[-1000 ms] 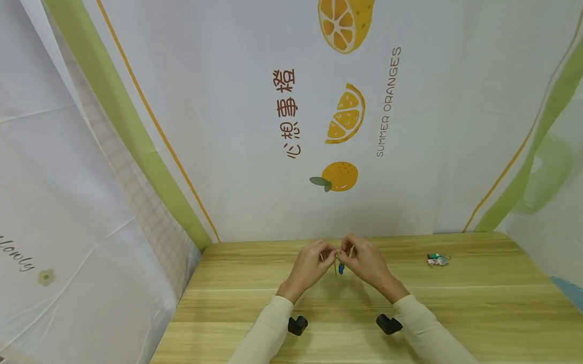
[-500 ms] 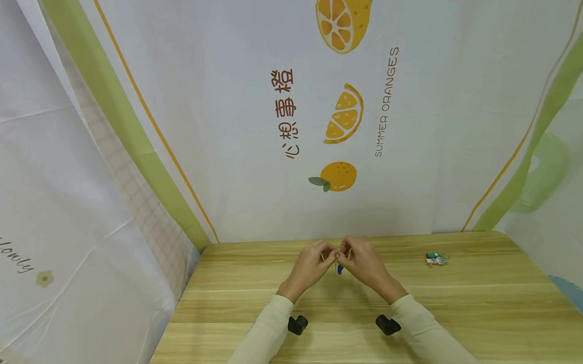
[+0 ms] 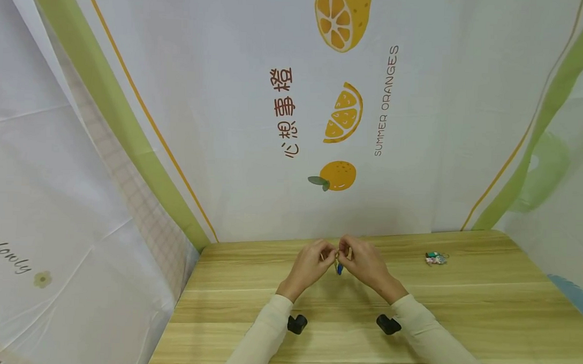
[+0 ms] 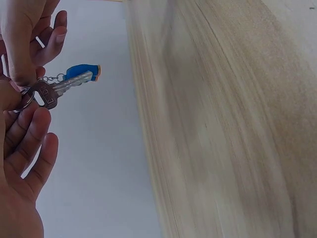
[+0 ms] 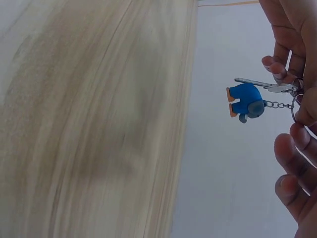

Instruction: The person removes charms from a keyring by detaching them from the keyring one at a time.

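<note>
Around me hangs a white printed backdrop (image 3: 226, 121) with orange slices and green bands, and below it lies the wooden surface (image 3: 460, 306), pale and long-grained. My two cream sleeves (image 3: 262, 336) run forward over it, each with a black wrist camera (image 3: 297, 324) under the forearm.

My left hand (image 3: 309, 265) and my right hand (image 3: 366, 264) meet above the far middle of the surface, fingertips touching, equally near the thing between them. Both have their fingers curled in a pinch on a small metal key ring (image 4: 25, 99), left thumb and forefinger on one side of it, right fingertips on the other; neither hand is spread at all.

From the ring hangs a silver key (image 4: 57, 90), its long axis pointing away from my fingers and, in the head view, downward toward the surface without touching it. Beside the key, on a short chain (image 5: 277, 104), dangles a blue figure charm (image 5: 245, 100) with orange feet, lying almost parallel to the key blade and just beside it.

Well apart to my right, near the back edge of the surface, lies another small keychain (image 3: 435, 258), green and white, nearer to my right hand; I cannot tell its details.
</note>
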`<state>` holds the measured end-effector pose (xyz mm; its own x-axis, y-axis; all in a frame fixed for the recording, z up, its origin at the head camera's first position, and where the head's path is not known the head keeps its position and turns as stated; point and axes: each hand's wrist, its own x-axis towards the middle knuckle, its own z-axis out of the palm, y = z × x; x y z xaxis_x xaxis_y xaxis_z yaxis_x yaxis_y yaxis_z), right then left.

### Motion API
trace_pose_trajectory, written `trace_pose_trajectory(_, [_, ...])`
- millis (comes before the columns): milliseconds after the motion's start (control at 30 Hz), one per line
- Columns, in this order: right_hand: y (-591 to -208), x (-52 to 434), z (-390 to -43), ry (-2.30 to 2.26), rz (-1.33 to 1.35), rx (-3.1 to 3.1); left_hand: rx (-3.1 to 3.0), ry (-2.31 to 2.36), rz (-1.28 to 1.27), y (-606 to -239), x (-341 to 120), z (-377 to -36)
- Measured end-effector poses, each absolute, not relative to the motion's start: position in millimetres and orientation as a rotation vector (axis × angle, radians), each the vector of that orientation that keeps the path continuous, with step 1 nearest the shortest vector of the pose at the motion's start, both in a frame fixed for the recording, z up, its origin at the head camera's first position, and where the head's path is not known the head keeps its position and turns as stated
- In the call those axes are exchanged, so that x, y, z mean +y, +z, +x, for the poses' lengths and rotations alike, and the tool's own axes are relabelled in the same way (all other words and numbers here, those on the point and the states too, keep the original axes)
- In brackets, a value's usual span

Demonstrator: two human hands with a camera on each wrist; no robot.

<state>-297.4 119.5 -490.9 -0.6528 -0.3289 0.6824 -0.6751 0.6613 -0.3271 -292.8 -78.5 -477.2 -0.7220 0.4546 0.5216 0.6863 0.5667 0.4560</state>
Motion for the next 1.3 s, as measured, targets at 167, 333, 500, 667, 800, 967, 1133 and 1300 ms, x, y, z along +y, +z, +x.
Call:
trace_pose_trajectory(167, [-490.1, 119.5, -295.5, 0.767, 0.766, -2.287, -2.449, -0.927, -0.935, -478.2, -78.1, -293.1])
trace_pose_trajectory(333, [-490.4, 119.6, -295.1, 0.752, 0.756, -2.294, -2.451, -0.913, -0.937, -479.6, -77.9, -293.2])
trace_pose_trajectory(500, [-491.2, 120.4, -295.0, 0.779, 0.747, -2.314, -2.445, -0.901, -0.943, -479.9, -77.9, -293.3])
trace_pose_trajectory(667, [-491.5, 121.6, -294.0, 0.850, 0.736, -2.349, -2.445, -0.897, -0.942, -479.4, -77.8, -293.4])
trace_pose_trajectory(800, [-491.3, 123.0, -293.0, 0.921, 0.744, -2.367, -2.441, -0.902, -0.947, -479.0, -78.1, -292.6])
trace_pose_trajectory(967, [-490.9, 124.9, -292.9, 0.978, 0.784, -2.369, -2.428, -0.886, -0.959, -478.5, -78.4, -291.6])
trace_pose_trajectory(1133, [-490.1, 126.7, -293.7, 1.039, 0.840, -2.375, -2.442, -0.876, -0.952, -478.4, -78.7, -291.7])
trace_pose_trajectory(1300, [-489.5, 128.1, -295.0, 1.074, 0.890, -2.388, -2.465, -0.877, -0.945, -478.2, -79.3, -291.8])
